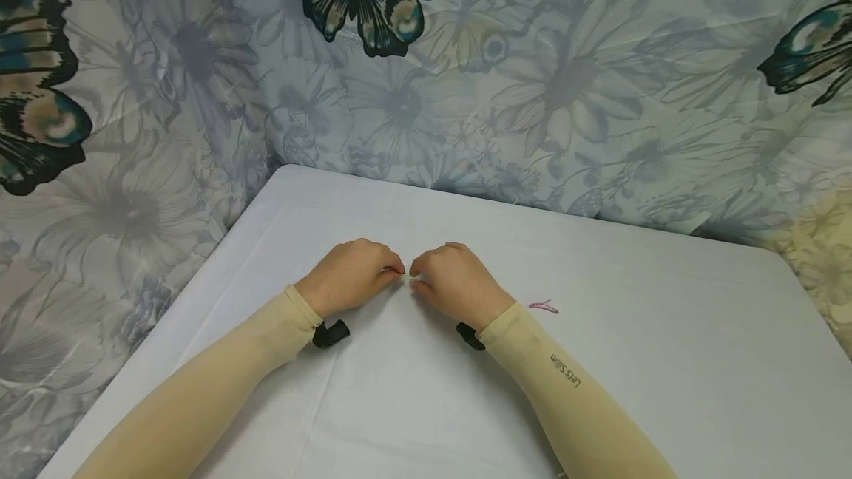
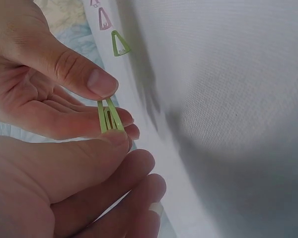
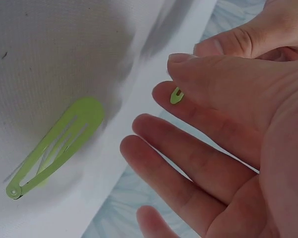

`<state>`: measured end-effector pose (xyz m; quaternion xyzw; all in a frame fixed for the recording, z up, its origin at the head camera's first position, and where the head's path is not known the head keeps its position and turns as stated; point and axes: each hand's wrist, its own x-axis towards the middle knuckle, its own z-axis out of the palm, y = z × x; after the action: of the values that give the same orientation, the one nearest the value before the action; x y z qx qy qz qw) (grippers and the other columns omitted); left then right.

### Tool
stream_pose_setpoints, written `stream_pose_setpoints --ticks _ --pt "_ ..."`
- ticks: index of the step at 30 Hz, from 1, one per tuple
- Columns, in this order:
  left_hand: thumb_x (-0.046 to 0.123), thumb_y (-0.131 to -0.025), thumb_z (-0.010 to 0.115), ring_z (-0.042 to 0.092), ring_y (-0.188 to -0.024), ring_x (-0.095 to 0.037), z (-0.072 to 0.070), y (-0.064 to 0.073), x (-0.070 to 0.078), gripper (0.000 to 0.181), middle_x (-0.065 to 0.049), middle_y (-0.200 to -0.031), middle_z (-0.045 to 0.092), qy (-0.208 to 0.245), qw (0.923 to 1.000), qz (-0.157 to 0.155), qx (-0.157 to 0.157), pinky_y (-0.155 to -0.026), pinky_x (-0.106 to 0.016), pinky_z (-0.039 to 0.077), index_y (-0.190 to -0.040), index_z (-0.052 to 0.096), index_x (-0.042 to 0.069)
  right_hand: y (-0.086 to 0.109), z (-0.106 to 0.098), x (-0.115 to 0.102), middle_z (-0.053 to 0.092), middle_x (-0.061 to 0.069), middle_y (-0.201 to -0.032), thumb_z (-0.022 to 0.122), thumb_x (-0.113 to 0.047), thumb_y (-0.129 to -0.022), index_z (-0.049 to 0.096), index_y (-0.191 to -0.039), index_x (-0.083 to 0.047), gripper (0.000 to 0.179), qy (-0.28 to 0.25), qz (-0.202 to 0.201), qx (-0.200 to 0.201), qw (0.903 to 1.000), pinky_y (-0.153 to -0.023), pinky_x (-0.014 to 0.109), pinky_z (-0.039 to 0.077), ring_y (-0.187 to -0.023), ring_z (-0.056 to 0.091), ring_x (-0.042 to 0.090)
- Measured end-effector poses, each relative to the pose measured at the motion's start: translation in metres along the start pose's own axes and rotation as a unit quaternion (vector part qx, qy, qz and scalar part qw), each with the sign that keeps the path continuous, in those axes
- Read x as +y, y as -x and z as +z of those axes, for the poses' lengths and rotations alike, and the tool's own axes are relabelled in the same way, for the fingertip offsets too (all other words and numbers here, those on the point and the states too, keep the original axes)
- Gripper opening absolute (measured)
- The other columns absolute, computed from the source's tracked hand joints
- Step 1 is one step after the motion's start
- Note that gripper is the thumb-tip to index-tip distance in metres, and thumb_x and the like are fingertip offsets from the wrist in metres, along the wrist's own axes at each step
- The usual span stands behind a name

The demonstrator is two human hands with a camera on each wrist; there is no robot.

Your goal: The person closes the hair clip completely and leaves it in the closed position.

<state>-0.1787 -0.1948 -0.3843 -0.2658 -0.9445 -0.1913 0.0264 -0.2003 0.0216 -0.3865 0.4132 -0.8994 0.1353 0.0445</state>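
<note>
A green snap hair clip [image 2: 109,116] spans the small gap between my two hands, its slotted frame and inner tongue showing in the left wrist view. My left hand [image 1: 353,276] pinches one end between thumb and forefinger. Thumb and forefinger of my right hand [image 1: 461,281] pinch the other end, with the remaining fingers loosely extended in the right wrist view. There, only a small green tip of the held clip [image 3: 176,96] peeks out by the right thumb; the rest is hidden. Both hands are raised over the white table [image 1: 373,405].
Another green hair clip [image 3: 54,148] lies flat on the table near my right hand. Beyond it lies a pink hair clip [image 1: 544,307], right of my right wrist; the left wrist view also shows pink clips [image 2: 104,20] there. Patterned fabric [image 1: 413,109] hangs behind the table.
</note>
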Motion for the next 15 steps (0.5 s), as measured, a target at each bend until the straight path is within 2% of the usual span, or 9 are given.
stream_pose_setpoints --ticks 7,15 --pt "0.011 -0.099 0.078 0.074 -0.089 -0.012 -0.0001 0.0011 -0.0006 0.011 0.003 -0.102 0.083 0.004 0.9999 0.008 0.005 -0.082 -0.034 0.061 -0.107 0.085 0.014 0.0004 0.0002 -0.0007 0.085 0.000 -0.103 0.086 -0.012 -0.092 0.085 -0.107 -0.011 0.016 -0.006 -0.007 0.008 0.9999 -0.100 0.048 0.059 -0.096 0.080 0.018" --pt "0.008 -0.100 0.075 0.076 -0.094 -0.014 -0.0011 0.0013 -0.0009 0.016 0.002 -0.106 0.084 -0.005 0.9998 0.018 -0.001 -0.084 -0.037 0.063 -0.111 0.085 0.014 -0.0008 -0.0002 -0.0006 0.085 -0.001 -0.100 0.086 -0.008 -0.091 0.085 -0.105 -0.011 0.015 -0.016 -0.021 0.012 0.9996 -0.095 0.044 0.059 -0.092 0.079 0.017"
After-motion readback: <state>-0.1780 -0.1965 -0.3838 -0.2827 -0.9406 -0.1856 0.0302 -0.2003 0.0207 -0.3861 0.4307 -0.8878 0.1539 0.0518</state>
